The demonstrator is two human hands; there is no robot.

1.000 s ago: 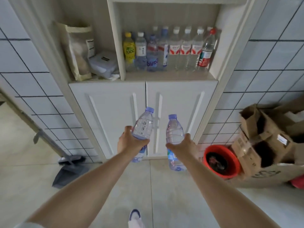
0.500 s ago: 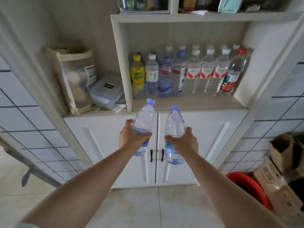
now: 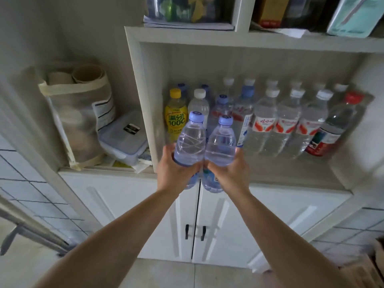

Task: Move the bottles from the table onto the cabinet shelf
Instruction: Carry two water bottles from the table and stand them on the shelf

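My left hand (image 3: 174, 171) grips a clear water bottle with a blue cap (image 3: 190, 142) around its lower body. My right hand (image 3: 230, 173) grips a second clear bottle with a blue cap (image 3: 221, 145) the same way. Both bottles stand upright, side by side and nearly touching, just in front of the cabinet shelf (image 3: 291, 177). On that shelf stand several bottles: a yellow one (image 3: 174, 119) at the left, clear ones with white caps (image 3: 286, 123) in the middle, a red-capped one (image 3: 334, 127) at the right.
The left compartment holds a tall paper bag (image 3: 79, 117) and a plastic lidded box (image 3: 124, 138). Below the shelf are two white cabinet doors (image 3: 228, 225) with black handles. An upper shelf (image 3: 270, 36) carries boxes and papers. A cardboard box (image 3: 369, 271) sits at the lower right.
I have come closer to the cabinet. Both hands have risen with their bottles from door height to shelf height, and the two bottles have drawn together.
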